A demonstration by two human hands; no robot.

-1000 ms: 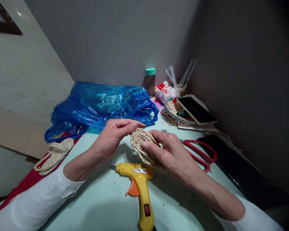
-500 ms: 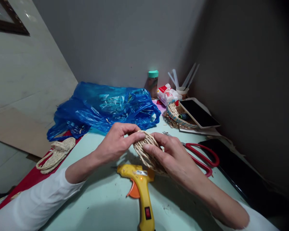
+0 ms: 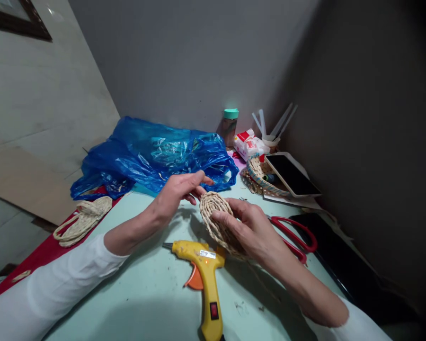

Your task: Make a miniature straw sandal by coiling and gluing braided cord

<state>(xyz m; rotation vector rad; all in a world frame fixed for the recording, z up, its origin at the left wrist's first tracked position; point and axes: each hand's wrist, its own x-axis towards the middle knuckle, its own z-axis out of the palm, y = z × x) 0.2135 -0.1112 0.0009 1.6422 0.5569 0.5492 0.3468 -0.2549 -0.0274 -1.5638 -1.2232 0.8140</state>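
A flat oval of coiled, twisted straw cord [image 3: 213, 208] is gripped at its right side by my right hand [image 3: 246, 225], thumb on top and fingers behind. My left hand [image 3: 179, 192] is at the far left edge of the coil, fingers stretched out and apart; whether a fingertip touches the edge I cannot tell. Under the coil, a yellow hot glue gun [image 3: 208, 279] with an orange trigger lies on the table, nozzle to the left and a small light lit. Red-handled scissors [image 3: 296, 234] lie beyond my right wrist, their blades mostly hidden.
A bundle of straw cord [image 3: 85, 220] lies at the left on red cloth. Behind are a blue plastic bag [image 3: 152, 154], a green-lidded jar [image 3: 230, 127], a tissue pack [image 3: 248, 143] and a woven basket [image 3: 257, 173] with a tablet [image 3: 293, 175] leaning on it. A dark flat object [image 3: 337, 255] lies right.
My left thumb and fingers have let go of the coil and spread out at its left edge. The coil now shows more of its flat face. My right hand keeps its grip.
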